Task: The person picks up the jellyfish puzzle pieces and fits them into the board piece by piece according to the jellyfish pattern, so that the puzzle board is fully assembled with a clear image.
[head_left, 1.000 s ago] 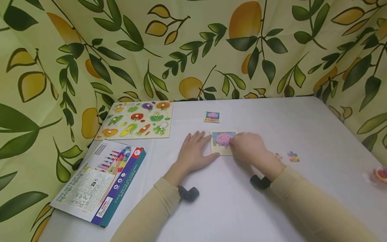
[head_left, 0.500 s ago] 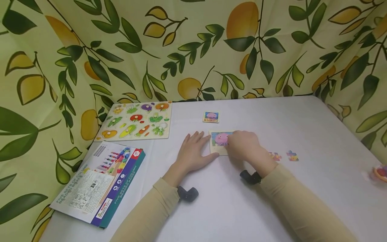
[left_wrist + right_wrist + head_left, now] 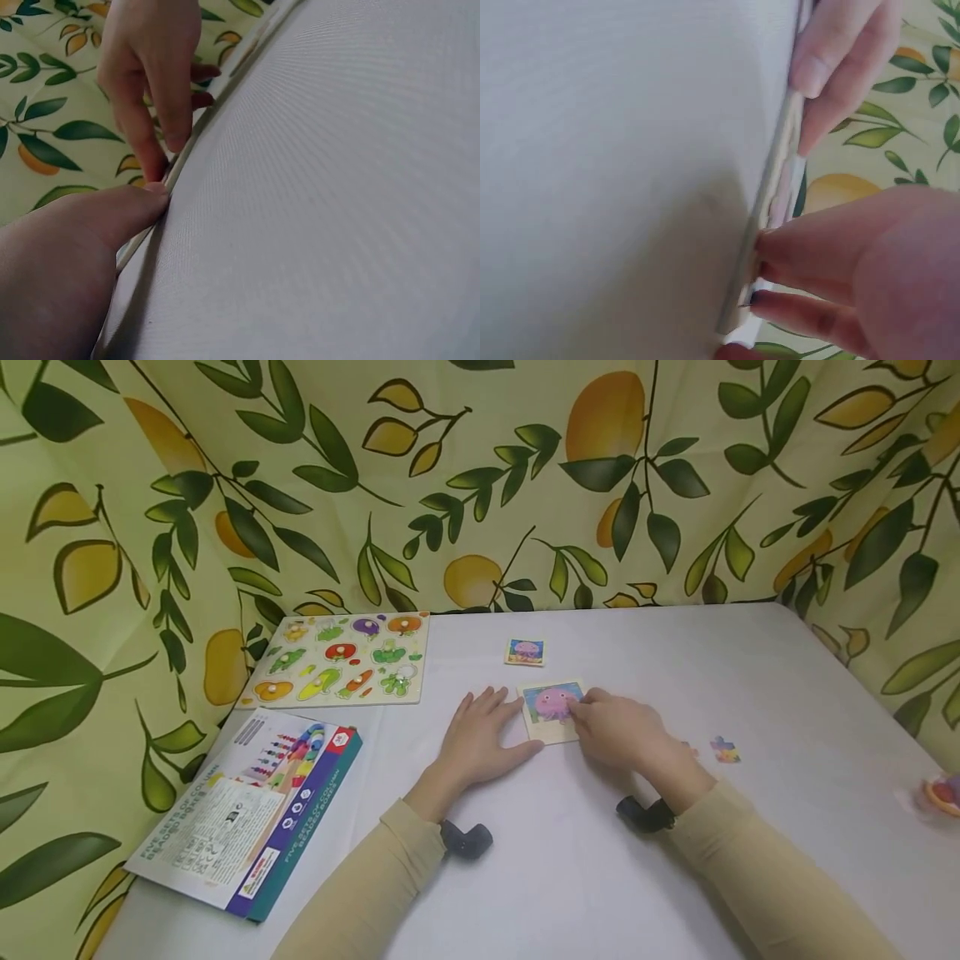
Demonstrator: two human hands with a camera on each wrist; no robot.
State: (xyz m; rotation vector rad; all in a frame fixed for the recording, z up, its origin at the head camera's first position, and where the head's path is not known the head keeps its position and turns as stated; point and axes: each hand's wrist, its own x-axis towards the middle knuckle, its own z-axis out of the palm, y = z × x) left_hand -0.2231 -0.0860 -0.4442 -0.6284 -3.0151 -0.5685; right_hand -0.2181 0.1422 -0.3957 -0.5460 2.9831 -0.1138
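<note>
A small jigsaw puzzle board (image 3: 555, 732) with a pink octopus picture lies on the white table in the head view. Its lower strip shows bare, pale wood. My left hand (image 3: 480, 739) rests at the board's left side, fingers extended, with index finger and thumb at the edge. My right hand (image 3: 618, 727) covers the board's right part, its fingertips on the picture. In the right wrist view the right fingers (image 3: 799, 240) meet the board's face close together; I cannot tell whether they pinch a piece. Two loose jigsaw pieces lie beyond the right wrist, one piece (image 3: 725, 749) fully visible.
A small octopus picture card (image 3: 526, 652) lies behind the board. At the back left is a vegetable peg puzzle (image 3: 337, 660), with a beaded-column box (image 3: 247, 810) in front of it. A reddish round item (image 3: 945, 793) sits at the right edge. Patterned cloth (image 3: 480, 485) hangs behind.
The board has turned slightly counterclockwise. My right hand moved a little left, then back right, its fingers less bunched now and more of the octopus showing. My left hand stayed put.
</note>
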